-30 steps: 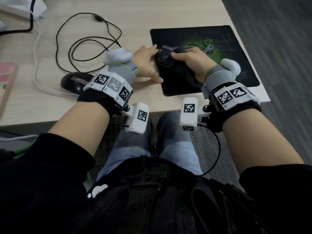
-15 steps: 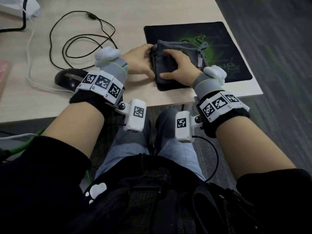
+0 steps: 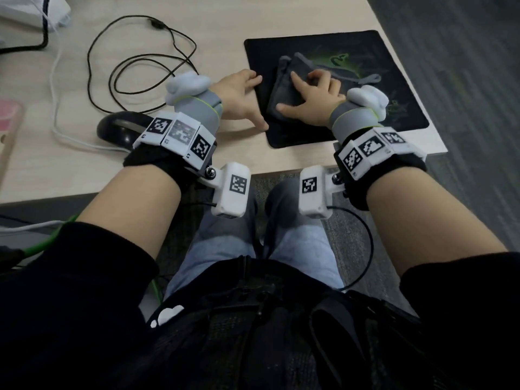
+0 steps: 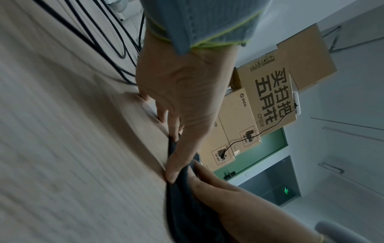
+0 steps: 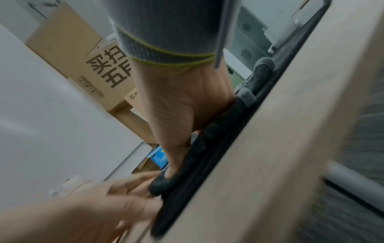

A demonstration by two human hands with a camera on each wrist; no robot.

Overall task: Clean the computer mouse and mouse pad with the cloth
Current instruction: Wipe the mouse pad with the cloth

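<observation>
A black mouse pad [image 3: 394, 88] with a green logo lies on the wooden desk [image 3: 253, 18]. A folded dark grey cloth [image 3: 281, 83] rests on its left half. My right hand [image 3: 309, 91] lies on the cloth with fingers spread, pressing it onto the pad; the right wrist view shows the palm [image 5: 182, 115] on the cloth [image 5: 209, 136]. My left hand [image 3: 239, 91] rests on the desk, its straight fingers touching the pad's left edge [image 4: 172, 172]. The black mouse [image 3: 118, 128] sits behind my left wrist, partly hidden.
A coiled black cable [image 3: 140, 66] and a white cable [image 3: 56, 94] lie on the desk left of the pad. A pink object [image 3: 8, 119] sits at the left edge. The desk's front edge [image 3: 281, 170] runs just below my wrists.
A second ago my right hand gripped the bunched cloth. It now lies flatter on the pad under my spread fingers, and has slid a little farther from me. The left hand stayed by the pad's edge.
</observation>
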